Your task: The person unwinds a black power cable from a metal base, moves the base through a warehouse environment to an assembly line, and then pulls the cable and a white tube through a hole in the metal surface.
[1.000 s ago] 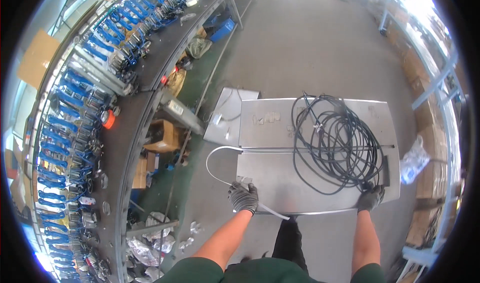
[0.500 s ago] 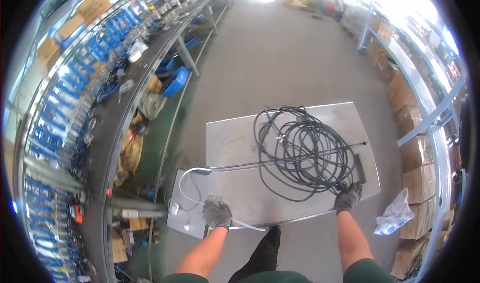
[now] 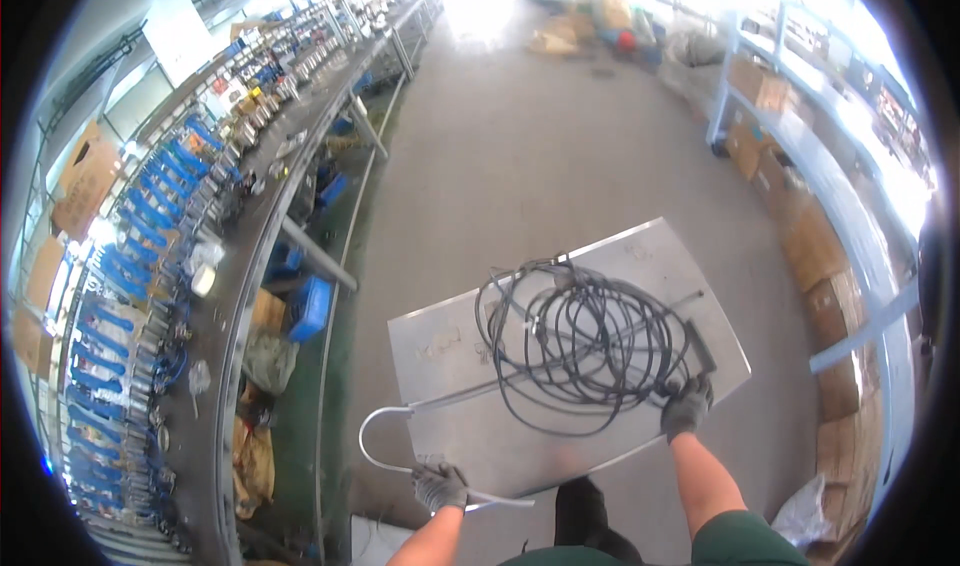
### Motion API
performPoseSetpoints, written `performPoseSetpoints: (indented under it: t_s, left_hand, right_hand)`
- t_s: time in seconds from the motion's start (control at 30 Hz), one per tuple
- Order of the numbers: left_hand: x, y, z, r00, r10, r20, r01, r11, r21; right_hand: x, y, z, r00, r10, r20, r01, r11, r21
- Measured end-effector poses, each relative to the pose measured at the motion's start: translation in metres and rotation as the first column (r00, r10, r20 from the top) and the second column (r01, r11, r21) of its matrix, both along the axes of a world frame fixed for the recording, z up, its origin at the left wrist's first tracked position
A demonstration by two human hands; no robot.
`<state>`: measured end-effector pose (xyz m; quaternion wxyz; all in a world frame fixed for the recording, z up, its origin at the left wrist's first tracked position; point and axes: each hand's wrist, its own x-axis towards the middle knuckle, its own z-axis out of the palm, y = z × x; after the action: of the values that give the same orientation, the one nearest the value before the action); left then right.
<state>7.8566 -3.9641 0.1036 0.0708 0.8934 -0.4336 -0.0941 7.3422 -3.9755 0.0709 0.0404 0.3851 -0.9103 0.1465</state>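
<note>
A silvery sheet-metal panel (image 3: 440, 351) lies tilted in front of me; what bears it from below is hidden. A loose coil of black cable (image 3: 585, 341) covers its middle and right part. My left hand (image 3: 440, 486), in a grey glove, is closed at the panel's near left corner. A thin white tube (image 3: 368, 436) loops out past the left edge and back through or under that hand, its end sticking out toward the right. My right hand (image 3: 687, 408), also gloved, is closed on the near right edge, close to the cable and a dark slot-like bar (image 3: 702, 348).
A long workbench (image 3: 225, 366) with blue-handled parts runs along the left, blue bins (image 3: 310, 309) below it. Cardboard boxes (image 3: 835, 346) and a pale blue rack (image 3: 845, 201) line the right. A plastic bag (image 3: 803, 511) lies near right. A grey surface (image 3: 380, 541) shows at the lower left.
The panel has turned anticlockwise, its left side coming nearer me, with both hands still on it. The grey surface beside it has dropped toward the lower edge. My view has shifted upward.
</note>
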Motion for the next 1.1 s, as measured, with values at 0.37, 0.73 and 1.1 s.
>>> performPoseSetpoints:
  t_s: [0.37, 0.73, 1.1]
  left_hand:
    - [-0.016, -0.491, -0.025, 0.998, -0.035, -0.057, 0.032, 0.998, -0.06]
    - [-0.074, -0.983, -0.078, 0.797, -0.586, 0.147, 0.59, 0.807, 0.02]
    - [-0.135, -1.407, -0.105, 0.901, -0.41, 0.142, 0.422, 0.904, -0.064]
  right_hand:
    - [-0.038, -0.453, 0.019, 0.982, 0.155, 0.111, -0.172, 0.97, 0.17]
    - [-0.078, -0.916, -0.043, 0.947, 0.321, 0.0, -0.321, 0.947, 0.02]
    - [-0.123, -1.357, -0.069, 0.944, 0.329, 0.007, -0.329, 0.943, 0.055]
